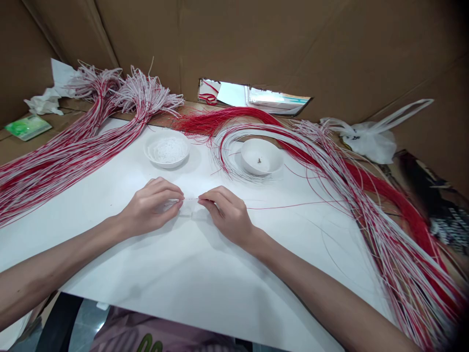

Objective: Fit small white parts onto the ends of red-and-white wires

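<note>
Over the middle of the white tabletop, my left hand [154, 203] pinches thumb and fingertips together on one end of a short stretch of thin red strand [191, 198]. My right hand [229, 212] pinches the same strand a small gap away. Past my right hand, a red line of strand [293, 206] trails right toward the bundle. Just below my fingertips lies a small clear or whitish piece [186, 214], too faint to name. Beyond my left hand stands a white bowl [148, 155] with small white bits [168, 148].
Another white bowl [269, 151] holds a small dark bit. Red-and-white strand bundles lie at left [80, 146] and right [384, 234], with loose red strands [252, 115] behind. A cardboard wall [256, 44] has a slot. A plastic bag [377, 142] and green packet [28, 127] lie at the edges.
</note>
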Action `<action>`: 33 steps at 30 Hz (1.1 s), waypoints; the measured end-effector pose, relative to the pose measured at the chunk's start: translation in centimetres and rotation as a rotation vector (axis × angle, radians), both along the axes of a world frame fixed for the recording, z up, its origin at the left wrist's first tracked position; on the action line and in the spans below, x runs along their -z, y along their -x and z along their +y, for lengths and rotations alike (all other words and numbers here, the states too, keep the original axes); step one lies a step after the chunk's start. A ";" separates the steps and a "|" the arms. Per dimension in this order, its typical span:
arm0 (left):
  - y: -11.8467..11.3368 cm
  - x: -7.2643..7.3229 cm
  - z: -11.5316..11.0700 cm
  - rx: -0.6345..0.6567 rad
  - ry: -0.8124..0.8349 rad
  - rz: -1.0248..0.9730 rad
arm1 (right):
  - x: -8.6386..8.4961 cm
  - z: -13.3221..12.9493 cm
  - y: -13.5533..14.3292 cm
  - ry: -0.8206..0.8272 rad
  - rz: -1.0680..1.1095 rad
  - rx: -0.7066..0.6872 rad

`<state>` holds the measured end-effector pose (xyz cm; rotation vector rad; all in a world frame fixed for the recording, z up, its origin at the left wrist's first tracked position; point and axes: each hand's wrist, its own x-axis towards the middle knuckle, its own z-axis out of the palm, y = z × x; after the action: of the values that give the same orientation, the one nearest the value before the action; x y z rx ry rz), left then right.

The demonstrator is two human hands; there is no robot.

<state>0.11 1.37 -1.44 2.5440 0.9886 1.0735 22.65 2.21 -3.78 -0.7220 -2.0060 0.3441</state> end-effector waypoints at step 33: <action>-0.5 0.1 -0.3 -0.050 0.026 0.088 | 0.2 -0.1 0.1 -0.054 -0.050 0.020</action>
<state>0.58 1.11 -1.57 2.5779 1.0864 0.9627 22.58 2.11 -3.94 -0.7227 -2.0462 0.2616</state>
